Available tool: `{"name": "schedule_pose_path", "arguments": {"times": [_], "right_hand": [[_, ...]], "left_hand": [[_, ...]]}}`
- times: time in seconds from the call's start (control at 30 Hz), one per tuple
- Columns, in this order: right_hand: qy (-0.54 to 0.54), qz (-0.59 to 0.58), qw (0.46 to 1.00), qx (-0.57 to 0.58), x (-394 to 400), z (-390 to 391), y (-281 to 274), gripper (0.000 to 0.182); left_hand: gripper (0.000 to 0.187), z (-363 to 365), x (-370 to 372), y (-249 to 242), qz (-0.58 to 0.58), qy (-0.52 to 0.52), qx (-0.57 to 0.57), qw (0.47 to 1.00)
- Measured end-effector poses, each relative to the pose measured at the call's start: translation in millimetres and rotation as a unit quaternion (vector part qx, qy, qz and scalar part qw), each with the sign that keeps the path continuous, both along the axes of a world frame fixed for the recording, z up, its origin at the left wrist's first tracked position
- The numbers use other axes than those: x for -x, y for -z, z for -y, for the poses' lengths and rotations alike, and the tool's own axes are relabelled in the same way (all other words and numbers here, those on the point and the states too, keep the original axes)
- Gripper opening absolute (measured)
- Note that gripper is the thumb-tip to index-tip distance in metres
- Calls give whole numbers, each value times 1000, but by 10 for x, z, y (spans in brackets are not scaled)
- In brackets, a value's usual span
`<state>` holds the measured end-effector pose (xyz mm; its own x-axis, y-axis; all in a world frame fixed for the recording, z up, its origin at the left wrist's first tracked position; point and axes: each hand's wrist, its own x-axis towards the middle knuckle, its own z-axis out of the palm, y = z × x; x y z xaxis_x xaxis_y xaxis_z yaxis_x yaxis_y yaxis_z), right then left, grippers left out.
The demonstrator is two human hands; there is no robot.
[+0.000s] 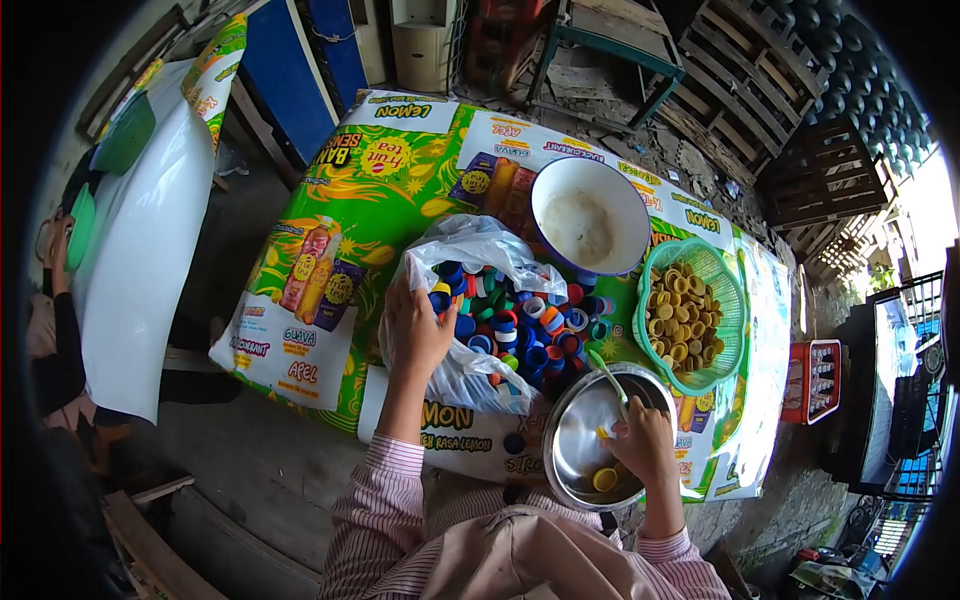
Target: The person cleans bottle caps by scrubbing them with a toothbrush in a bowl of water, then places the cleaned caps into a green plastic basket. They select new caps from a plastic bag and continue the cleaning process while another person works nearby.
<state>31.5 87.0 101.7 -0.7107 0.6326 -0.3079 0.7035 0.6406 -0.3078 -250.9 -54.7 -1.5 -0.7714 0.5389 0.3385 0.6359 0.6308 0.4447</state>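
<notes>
The left hand (pixel 424 325) touches the bag (pixel 468 375) of caps (pixel 533 335); the right hand (pixel 645 440) is over the metal bowl (pixel 568 440). I cannot tell either grip.

Open, crumpled white plastic bag (pixel 470 375) of multicoloured bottle caps (pixel 530 325), centre; shiny metal bowl (pixel 572 425), yellow cap (pixel 604 480) inside, lower right of centre.

Grey floor (pixel 245 435) below; blue panels (pixel 287 85) at upper left; teal-framed table (pixel 618 22) near wooden pallets (pixel 745 65); bright daylight (pixel 935 195) at far right.
</notes>
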Motion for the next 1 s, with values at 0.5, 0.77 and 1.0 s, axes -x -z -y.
{"name": "schedule_pose_path", "arguments": {"times": [0.5,0.77,1.0], "right_hand": [[-166,-211,961,69,2279,161,864,40],[-208,-211,955,31,2402,107,986,33],[-128,-314,936,99,2105,-102,646,40]], "left_hand": [[96,133,98,9,197,5,49,979],[106,204,171,-40,236,54,27,970],[108,215,144,-133,251,71,3,965]]}}
